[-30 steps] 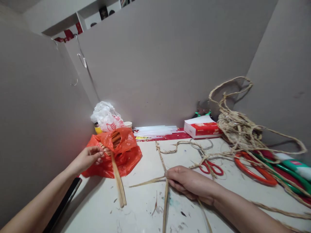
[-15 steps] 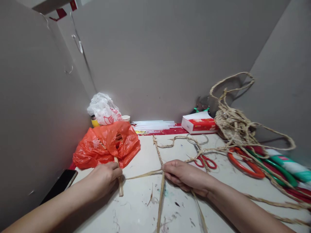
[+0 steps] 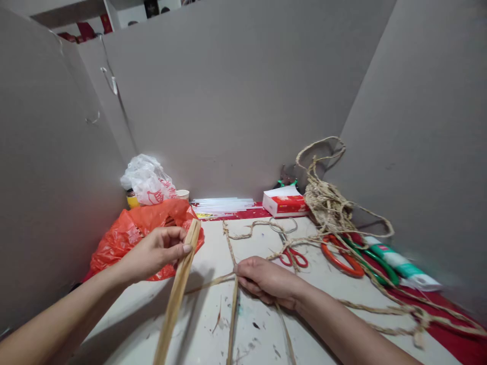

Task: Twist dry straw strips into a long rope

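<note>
Between thumb and fingers my left hand (image 3: 163, 251) pinches a flat tan strip of dried fibre (image 3: 175, 299), raised over the table and slanting down toward me. My right hand (image 3: 264, 279) is closed on the lower end of a thin braided cord (image 3: 230, 243) lying on the white table. From that grip loose strands spread: one goes left (image 3: 209, 285), one runs toward me (image 3: 233, 324), and another hangs out below the hand (image 3: 285, 329). Red-handled scissors (image 3: 293, 257) lie beyond my right hand, partly under rope.
An orange plastic bag (image 3: 125, 233) sits at the left, a white bag (image 3: 146, 177) behind it. White sticks (image 3: 220, 205) and a red tissue box (image 3: 287, 205) line the back. On the right are piled rope (image 3: 329, 203), large red-orange handles (image 3: 340, 258) and a green-white tube (image 3: 403, 263).
My left hand has lifted, and a long strip is now raised in it from beside the orange bag. My right hand keeps its grip on the cord. The view has shifted to the right.
</note>
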A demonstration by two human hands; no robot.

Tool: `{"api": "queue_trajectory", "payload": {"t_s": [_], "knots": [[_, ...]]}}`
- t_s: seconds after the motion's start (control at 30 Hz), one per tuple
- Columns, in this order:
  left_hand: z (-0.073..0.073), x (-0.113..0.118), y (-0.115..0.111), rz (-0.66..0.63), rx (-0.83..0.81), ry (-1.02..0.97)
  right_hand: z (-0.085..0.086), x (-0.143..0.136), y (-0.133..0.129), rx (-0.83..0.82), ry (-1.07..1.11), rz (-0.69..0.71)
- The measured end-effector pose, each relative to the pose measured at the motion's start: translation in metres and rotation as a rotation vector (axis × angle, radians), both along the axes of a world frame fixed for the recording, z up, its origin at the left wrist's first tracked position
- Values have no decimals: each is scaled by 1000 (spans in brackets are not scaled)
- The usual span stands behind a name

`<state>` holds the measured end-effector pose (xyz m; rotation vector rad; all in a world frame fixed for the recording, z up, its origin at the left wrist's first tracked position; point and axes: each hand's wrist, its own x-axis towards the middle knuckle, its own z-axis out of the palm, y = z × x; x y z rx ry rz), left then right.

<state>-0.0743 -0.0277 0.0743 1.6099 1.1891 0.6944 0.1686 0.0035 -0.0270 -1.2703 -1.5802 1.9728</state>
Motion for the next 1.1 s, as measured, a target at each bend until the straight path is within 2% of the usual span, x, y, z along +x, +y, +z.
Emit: {"api": "queue_trajectory", "payload": {"t_s": [0.07, 0.13, 0.3, 0.43, 0.7, 0.87, 1.1], "knots": [[-8, 8, 7, -3, -140, -176, 1, 0, 0, -10, 11, -7], [-22, 18, 14, -2, -247, -265, 1, 0, 1, -19, 25, -11], [-65, 43, 23, -3, -464, -351, 0, 3, 3, -25, 49, -28], [-86, 54, 24, -38, -530, -362, 0, 5, 4, -27, 80, -24], [-93, 57, 18, -28, -505, -369, 0, 2, 1, -24, 58, -51], [-100, 59, 18, 30, -458, -337, 1, 0, -1, -28, 73, -62], [-105, 65, 16, 16, -380, -297, 1, -1, -2, -20, 72, -57]]}}
